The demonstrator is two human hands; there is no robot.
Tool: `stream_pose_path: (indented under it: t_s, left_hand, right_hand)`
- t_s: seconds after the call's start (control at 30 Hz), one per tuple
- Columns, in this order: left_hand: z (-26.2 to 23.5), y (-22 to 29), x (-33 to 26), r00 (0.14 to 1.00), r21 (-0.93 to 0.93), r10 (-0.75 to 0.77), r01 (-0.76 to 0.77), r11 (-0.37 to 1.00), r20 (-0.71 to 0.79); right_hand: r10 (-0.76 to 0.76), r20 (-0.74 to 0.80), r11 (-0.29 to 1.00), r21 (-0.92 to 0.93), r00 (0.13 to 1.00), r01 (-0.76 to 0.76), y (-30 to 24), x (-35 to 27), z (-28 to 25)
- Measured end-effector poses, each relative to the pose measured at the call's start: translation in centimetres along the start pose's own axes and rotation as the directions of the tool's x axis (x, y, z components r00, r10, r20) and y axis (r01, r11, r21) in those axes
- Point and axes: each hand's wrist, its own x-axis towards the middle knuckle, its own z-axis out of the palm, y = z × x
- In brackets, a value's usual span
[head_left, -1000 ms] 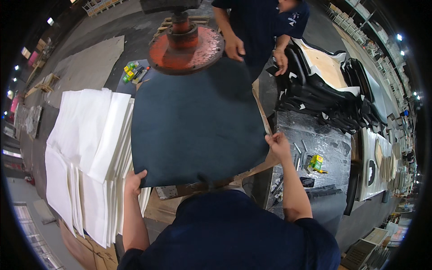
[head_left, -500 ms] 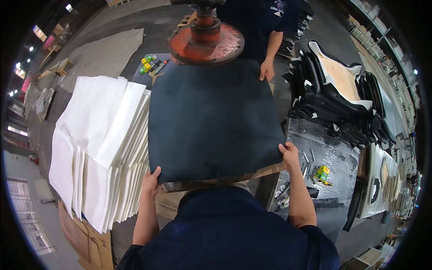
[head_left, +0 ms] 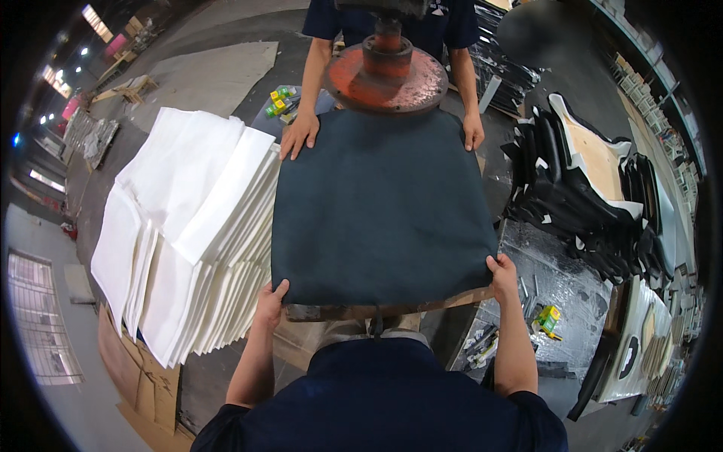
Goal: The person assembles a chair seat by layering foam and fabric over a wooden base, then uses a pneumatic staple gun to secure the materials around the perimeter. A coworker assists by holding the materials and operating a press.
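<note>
A wide black leather-like sheet (head_left: 384, 218) lies over a board under a round red press plate (head_left: 392, 79). My left hand (head_left: 271, 303) holds its near left corner, thumb on top and fingers curled under. At the near right corner my right hand (head_left: 504, 277) grips it the same way. Part of a wooden edge (head_left: 392, 307) shows below the sheet's near side. Across from me, a co-worker's hand (head_left: 301, 135) rests on the far left corner, and the co-worker's other hand (head_left: 473, 132) is at the far right corner.
A tall stack of white padding sheets (head_left: 188, 188) stands close on the left. To the right are a plastic-covered table (head_left: 572, 264) with a yellow-green box (head_left: 547, 319) and tools, and a pile of black covered panels (head_left: 580, 181). Cardboard (head_left: 154, 384) lies lower left.
A co-worker's hand now lies on the far left corner, where none showed before. The view has shifted, so the scene sits farther right. Both my hands keep their grip on the near corners.
</note>
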Motion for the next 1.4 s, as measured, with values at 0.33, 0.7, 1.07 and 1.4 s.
stream_pose_path:
  t_s: [0.33,0.7,1.07,1.4]
  left_hand:
    - [6.8,1.2,-6.9,0.665,0.832,0.72,-0.502,0.236,0.197]
    - [8.0,-3.4,-9.6,0.417,0.467,-0.234,-0.645,0.604,0.878]
    - [1.0,-3.4,-11.5,0.688,0.671,-0.084,-0.663,0.333,0.721]
    - [-11.0,3.0,-9.7,0.908,0.804,-0.061,-0.334,0.492,0.414]
  right_hand:
    - [-0.037,0.039,0.997,-0.062,0.999,0.039,0.6,1.4,-1.5]
    - [0.133,0.128,0.979,-0.173,0.983,-0.11,-2.0,-0.5,-0.9]
    - [0.135,0.036,0.943,-0.313,0.99,-0.117,-2.8,-1.7,0.1]
    - [-0.411,-0.126,0.586,-0.795,0.903,0.156,-3.6,-3.7,-0.7]
